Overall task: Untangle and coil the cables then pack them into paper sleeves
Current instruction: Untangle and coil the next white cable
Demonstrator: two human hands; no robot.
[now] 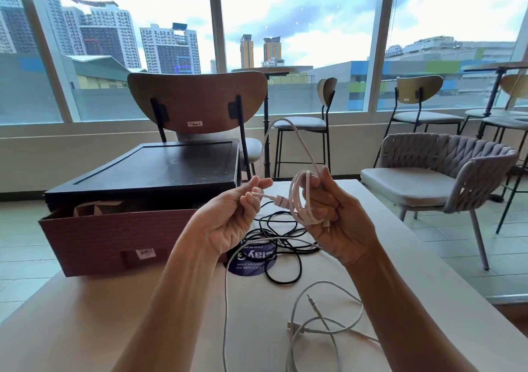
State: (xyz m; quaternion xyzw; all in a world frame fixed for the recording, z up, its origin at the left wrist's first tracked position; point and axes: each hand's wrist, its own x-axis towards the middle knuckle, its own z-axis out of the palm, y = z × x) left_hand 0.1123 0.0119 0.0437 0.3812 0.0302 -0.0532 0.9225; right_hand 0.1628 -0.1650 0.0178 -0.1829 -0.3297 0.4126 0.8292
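Right hand (340, 223) raised above the table, palm toward the camera, fingers curled round a coil of white cable (300, 200). Several turns gathered in the grip, thumb upright at the top of the coil. Left hand (228, 217) at the same height, just beside the right, palm up, thumb and forefinger pinching a free stretch of the same cable. Short run from that pinch across to the coil. One tall slack loop arching up between and above both hands. Both forearms bare, entering from the bottom edge.

Below the hands, on the pale table (85, 314): tangle of black cable (281, 236), partly over a round blue sticker (251, 263). Nearer the camera, loose grey cable (324, 282) in open loops, a jack plug (310, 298) inside one of them. Another pale strand from the tangle down to the bottom edge; link between it and the grey cable not discernible.

Left of the hands, open brown cardboard box (114, 237) on the table, brown paper sleeves (91, 207) standing inside. Dark wooden tray (148, 168) directly behind and above the box; resting on it or not, cannot tell.

Beyond: wooden-backed chair (197, 97) facing away, bar stool (308, 123), grey woven armchair (445, 168) at right, tiled floor. Wide window (300, 37) along the far wall, city towers and cloudy sky outside.
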